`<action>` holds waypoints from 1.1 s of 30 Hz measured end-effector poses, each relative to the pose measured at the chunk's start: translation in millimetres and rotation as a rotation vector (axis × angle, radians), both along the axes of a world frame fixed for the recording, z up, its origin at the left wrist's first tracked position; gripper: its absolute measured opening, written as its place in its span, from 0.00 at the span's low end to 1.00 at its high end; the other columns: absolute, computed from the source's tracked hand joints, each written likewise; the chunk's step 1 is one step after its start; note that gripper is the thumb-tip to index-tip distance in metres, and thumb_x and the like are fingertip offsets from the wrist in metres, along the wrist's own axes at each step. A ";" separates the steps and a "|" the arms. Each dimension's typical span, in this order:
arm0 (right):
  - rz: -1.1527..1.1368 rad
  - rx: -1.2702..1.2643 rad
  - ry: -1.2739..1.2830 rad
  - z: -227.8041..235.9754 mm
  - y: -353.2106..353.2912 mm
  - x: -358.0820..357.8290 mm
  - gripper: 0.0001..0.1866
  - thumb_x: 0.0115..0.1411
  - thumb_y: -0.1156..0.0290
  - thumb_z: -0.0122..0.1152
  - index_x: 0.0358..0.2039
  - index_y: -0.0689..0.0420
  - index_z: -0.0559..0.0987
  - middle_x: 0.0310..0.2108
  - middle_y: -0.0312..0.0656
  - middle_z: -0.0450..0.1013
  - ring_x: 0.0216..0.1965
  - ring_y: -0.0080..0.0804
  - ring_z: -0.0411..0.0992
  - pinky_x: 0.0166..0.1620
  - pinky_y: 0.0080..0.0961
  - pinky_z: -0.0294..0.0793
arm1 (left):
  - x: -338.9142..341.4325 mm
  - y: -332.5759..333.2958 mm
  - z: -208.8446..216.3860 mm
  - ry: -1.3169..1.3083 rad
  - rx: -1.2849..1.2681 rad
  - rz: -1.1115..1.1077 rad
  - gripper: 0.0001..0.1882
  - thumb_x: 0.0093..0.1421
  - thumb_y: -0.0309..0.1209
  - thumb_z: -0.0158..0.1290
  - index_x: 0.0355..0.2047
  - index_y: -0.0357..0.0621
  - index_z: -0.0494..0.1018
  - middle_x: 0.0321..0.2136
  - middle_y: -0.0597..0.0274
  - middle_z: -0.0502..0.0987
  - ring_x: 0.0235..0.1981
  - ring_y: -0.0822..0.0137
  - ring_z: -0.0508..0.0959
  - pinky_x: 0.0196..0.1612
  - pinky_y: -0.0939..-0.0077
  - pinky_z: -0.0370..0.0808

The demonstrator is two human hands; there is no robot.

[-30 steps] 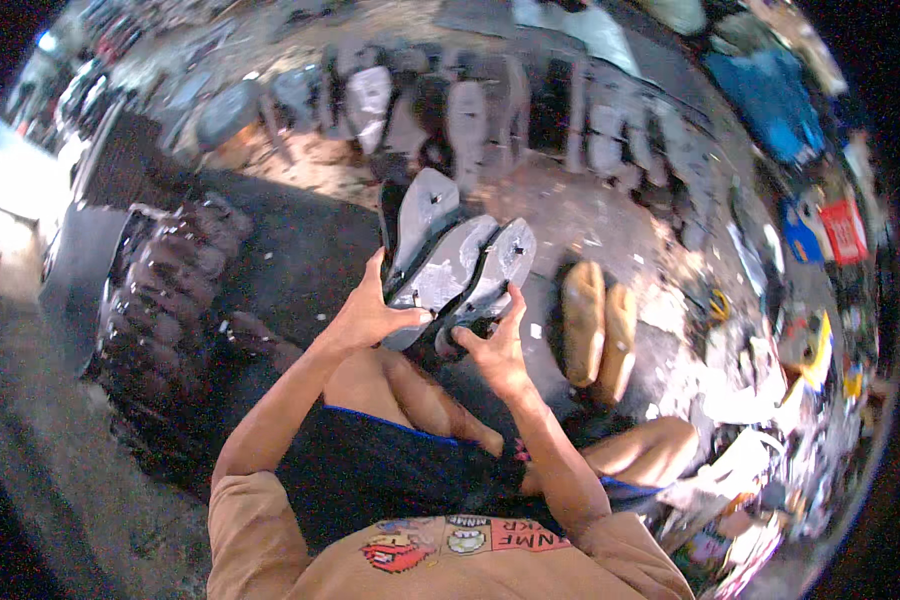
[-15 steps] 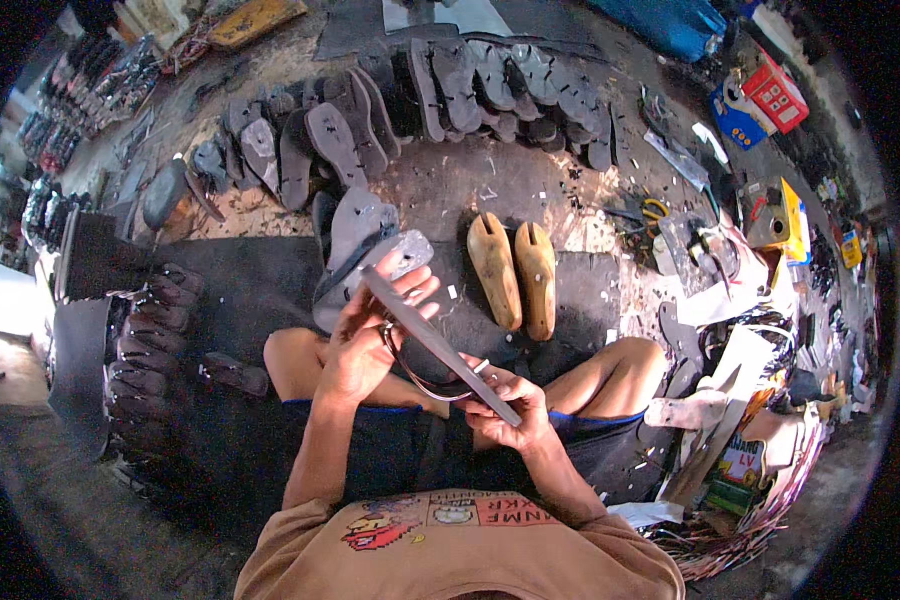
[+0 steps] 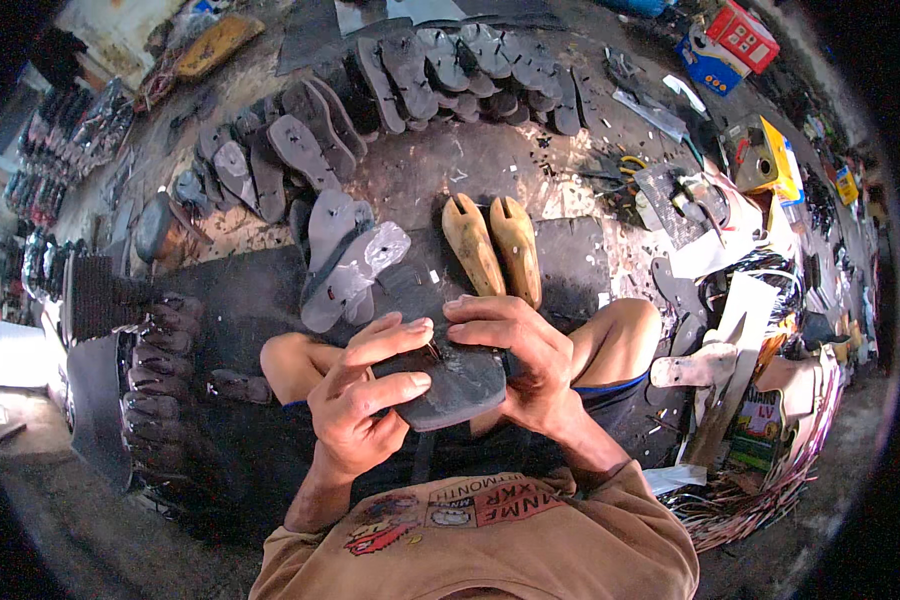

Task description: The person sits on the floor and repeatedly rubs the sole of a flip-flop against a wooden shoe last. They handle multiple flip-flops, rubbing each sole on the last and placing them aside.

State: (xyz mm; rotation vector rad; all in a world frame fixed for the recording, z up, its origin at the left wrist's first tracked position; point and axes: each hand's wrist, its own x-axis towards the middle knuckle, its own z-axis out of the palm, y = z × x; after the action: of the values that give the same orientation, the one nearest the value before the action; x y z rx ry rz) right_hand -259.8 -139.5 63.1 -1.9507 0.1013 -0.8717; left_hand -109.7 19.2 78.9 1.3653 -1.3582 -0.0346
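Both my hands hold a dark sandal above my lap, its broad rounded end toward me and its flat face up. My left hand grips the left edge, thumb lying on the face and fingers near a thin strap piece. My right hand wraps the right side, fingers bent over the top and thumb hidden. Beyond the sandal stand two wooden shoe lasts, side by side. Left of them lie loose grey soles, one with a shiny pale patch.
A curved row of dark soles spans the far floor. Finished-looking sandals are stacked at my left. To the right lie yellow-handled scissors, a yellow box, a pale sole-shaped piece and a bundle of thin strips.
The sandal has turned from edge-on and slanted to lying face up, nearer my body. My right hand has moved up along its right side; my left hand has come lower.
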 end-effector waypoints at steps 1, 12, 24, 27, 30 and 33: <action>-0.011 -0.003 -0.034 -3.9 1.1 1.4 0.21 0.54 0.72 0.77 0.48 0.64 0.83 0.53 0.56 0.81 0.55 0.50 0.81 0.59 0.42 0.80 | -2.7 0.1 -1.9 -0.007 -0.012 0.019 0.13 0.59 0.25 0.69 0.41 0.47 0.76 0.50 0.46 0.84 0.53 0.47 0.84 0.61 0.48 0.79; -0.023 -0.025 -0.104 -10.4 2.4 4.9 0.28 0.51 0.77 0.74 0.55 0.60 0.83 0.58 0.55 0.77 0.56 0.51 0.80 0.59 0.43 0.81 | -0.3 5.1 -5.7 -0.066 -0.057 -0.031 0.17 0.56 0.19 0.66 0.46 0.46 0.82 0.47 0.52 0.81 0.55 0.47 0.84 0.65 0.40 0.76; -0.292 0.681 0.257 -124.6 -48.1 48.0 0.47 0.59 0.66 0.77 0.74 0.62 0.62 0.62 0.58 0.73 0.63 0.51 0.73 0.65 0.48 0.72 | 59.7 -11.6 -45.3 0.842 0.258 0.118 0.38 0.56 0.29 0.52 0.70 0.39 0.65 0.64 0.47 0.74 0.61 0.54 0.79 0.64 0.61 0.76; -0.591 -0.150 0.735 -205.8 -43.8 67.7 0.42 0.64 0.68 0.69 0.73 0.62 0.58 0.61 0.65 0.71 0.58 0.63 0.74 0.61 0.51 0.75 | 115.8 -18.1 -84.3 1.385 0.021 -0.293 0.43 0.56 0.34 0.53 0.74 0.41 0.60 0.72 0.44 0.66 0.73 0.46 0.66 0.74 0.43 0.65; -0.460 0.123 0.641 -223.8 -49.5 63.1 0.41 0.65 0.68 0.67 0.73 0.62 0.58 0.60 0.62 0.73 0.61 0.60 0.73 0.63 0.51 0.73 | 116.9 -29.9 -81.6 1.495 -0.099 -0.290 0.39 0.64 0.38 0.56 0.73 0.39 0.59 0.71 0.45 0.66 0.74 0.39 0.63 0.71 0.26 0.64; -0.118 1.084 0.241 -177.2 -45.6 32.1 0.41 0.62 0.76 0.62 0.75 0.62 0.60 0.68 0.51 0.68 0.69 0.41 0.67 0.70 0.38 0.67 | 138.0 -18.8 -94.8 1.533 -0.195 -0.056 0.35 0.70 0.37 0.56 0.75 0.54 0.59 0.66 0.47 0.70 0.69 0.40 0.69 0.67 0.28 0.71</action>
State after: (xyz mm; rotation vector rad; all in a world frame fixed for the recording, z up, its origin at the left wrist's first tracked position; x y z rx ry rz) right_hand -227.8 -185.1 -114.0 -1.0097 0.6849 -0.4671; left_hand 28.3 0.4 -15.9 0.7167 -0.0731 -0.7912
